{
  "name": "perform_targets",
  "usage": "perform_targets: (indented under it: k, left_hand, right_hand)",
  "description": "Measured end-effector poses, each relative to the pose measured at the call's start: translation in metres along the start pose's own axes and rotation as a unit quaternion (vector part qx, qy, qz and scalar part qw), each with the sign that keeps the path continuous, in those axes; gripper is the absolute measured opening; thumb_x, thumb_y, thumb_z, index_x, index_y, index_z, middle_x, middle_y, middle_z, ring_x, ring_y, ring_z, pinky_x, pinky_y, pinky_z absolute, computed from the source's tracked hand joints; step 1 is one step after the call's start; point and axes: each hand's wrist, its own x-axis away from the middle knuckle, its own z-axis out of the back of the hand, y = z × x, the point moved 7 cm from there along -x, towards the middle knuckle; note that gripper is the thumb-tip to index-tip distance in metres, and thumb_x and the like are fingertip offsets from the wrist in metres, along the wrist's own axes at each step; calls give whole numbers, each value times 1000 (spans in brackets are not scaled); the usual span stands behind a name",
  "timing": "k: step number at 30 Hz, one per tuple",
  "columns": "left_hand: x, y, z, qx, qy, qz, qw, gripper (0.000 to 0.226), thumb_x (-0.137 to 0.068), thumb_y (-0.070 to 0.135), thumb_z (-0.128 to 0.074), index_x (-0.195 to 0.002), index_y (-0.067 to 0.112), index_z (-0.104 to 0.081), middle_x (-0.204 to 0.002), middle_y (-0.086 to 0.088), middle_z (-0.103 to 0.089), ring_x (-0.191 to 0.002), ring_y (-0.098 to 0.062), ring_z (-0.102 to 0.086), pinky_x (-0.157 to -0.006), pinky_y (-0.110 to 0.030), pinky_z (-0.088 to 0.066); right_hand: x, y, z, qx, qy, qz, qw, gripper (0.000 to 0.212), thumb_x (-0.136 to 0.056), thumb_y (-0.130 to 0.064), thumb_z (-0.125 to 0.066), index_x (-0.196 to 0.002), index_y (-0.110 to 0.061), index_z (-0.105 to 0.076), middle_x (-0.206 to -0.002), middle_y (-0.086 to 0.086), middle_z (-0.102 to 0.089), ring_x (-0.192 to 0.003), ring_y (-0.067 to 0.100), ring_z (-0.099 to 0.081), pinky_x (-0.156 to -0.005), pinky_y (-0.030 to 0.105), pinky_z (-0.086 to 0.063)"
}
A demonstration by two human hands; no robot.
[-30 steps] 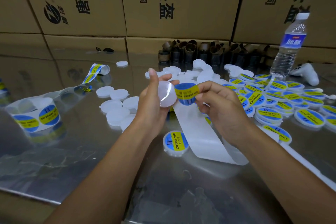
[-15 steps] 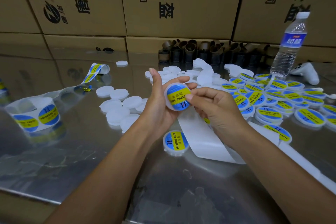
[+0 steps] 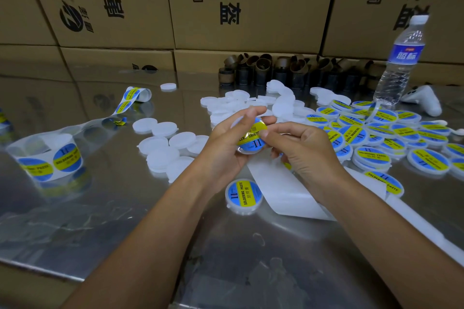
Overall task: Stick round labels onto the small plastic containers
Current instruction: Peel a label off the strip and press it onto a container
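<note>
My left hand [image 3: 226,148] grips a small round white container [image 3: 251,138] that carries a blue and yellow round label. My right hand [image 3: 301,150] presses its thumb on the label's right side, fingers curled. Under my wrists one labelled container [image 3: 243,195] lies flat on the steel table [image 3: 125,221]. Several plain white containers [image 3: 165,145] lie left of my hands, and more plain containers [image 3: 251,103] lie behind them. A heap of labelled containers [image 3: 389,143] fills the right side. A white backing strip [image 3: 288,195] runs beneath my right hand.
A label roll [image 3: 47,160] stands at the left, its empty strip trailing to a second roll [image 3: 135,95]. A water bottle [image 3: 401,63] and a white controller [image 3: 424,100] stand at the far right. Brown tape cores [image 3: 276,70] and cardboard boxes [image 3: 238,2] line the back.
A second ago my right hand held the label beside the bare container. The label now sits on the container and my right thumb presses it; the container has tilted and dropped slightly.
</note>
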Motion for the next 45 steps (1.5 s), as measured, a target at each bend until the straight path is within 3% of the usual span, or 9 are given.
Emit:
perform_targets:
  k: [8,14,20,25,28,34,39,42,45]
  left_hand:
    - [2,1,-1,5,-19,-9,1000,26,-77,13,-58,-103,12,-61,-89,-2,-73,-84,-13,-69,-78,-25,-56]
    - [2,0,-1,8,-15,-3,1000,22,-92,0,-46,-103,11,-61,-88,-2,-73,-84,-14,-69,-77,-24,-56]
    - [3,1,-4,15,-18,-5,1000,22,-92,4,-47,-105,11,-62,-93,-3,-73,-88,-15,-68,-77,-25,-56]
    - [6,1,-11,14,-34,7,999,27,-89,22,-48,-110,14,-63,-103,-3,-72,-97,-19,-68,-76,-29,-54]
    - [6,1,-14,25,-39,9,999,31,-87,23,-47,-113,13,-61,-106,-3,-72,-101,-19,-67,-81,-28,-52]
    - [6,-1,-16,65,-44,16,997,32,-89,18,-47,-119,11,-58,-113,-8,-69,-104,-22,-67,-85,-27,-54]
    - [6,0,-17,58,-56,16,997,35,-85,22,-49,-118,14,-59,-111,-3,-70,-104,-19,-66,-88,-28,-54]
    - [6,0,-16,66,-55,13,996,34,-85,23,-49,-116,13,-59,-110,-2,-71,-105,-20,-66,-86,-28,-54]
    - [5,-1,-16,67,-55,19,996,34,-84,23,-49,-114,12,-60,-110,-1,-71,-106,-18,-66,-88,-28,-53]
  right_hand:
    - [0,2,1,-3,1,-5,1000,6,-76,-15,-74,-71,-16,-71,-59,2,-63,-45,4,-48,-47,10,-39]
    - [-2,4,2,0,5,-6,1000,7,-75,-16,-74,-70,-16,-71,-60,3,-63,-45,4,-49,-47,11,-39]
    - [-1,1,2,10,18,20,1000,10,-76,-18,-75,-68,-15,-69,-53,0,-62,-43,5,-50,-47,12,-40]
    - [2,-3,4,23,55,68,996,16,-75,-21,-76,-68,-13,-64,-49,-1,-61,-45,7,-55,-54,17,-46]
    - [1,-5,5,50,74,101,991,20,-75,-21,-76,-64,-18,-59,-47,-4,-58,-48,10,-55,-56,21,-46]
    - [4,-10,0,181,89,174,964,25,-81,-29,-68,-69,-19,-49,-54,-9,-48,-49,3,-45,-51,19,-36]
    - [8,-9,-4,343,86,197,914,33,-85,-49,-51,-76,-27,-29,-52,-9,-41,-51,8,-42,-46,29,-23]
    - [4,-7,2,338,92,162,922,39,-79,-61,-50,-71,-29,-28,-56,-14,-43,-53,4,-42,-48,29,-25]
    - [2,-6,4,289,84,155,941,38,-76,-57,-57,-68,-23,-41,-54,-9,-48,-51,7,-44,-52,31,-35]
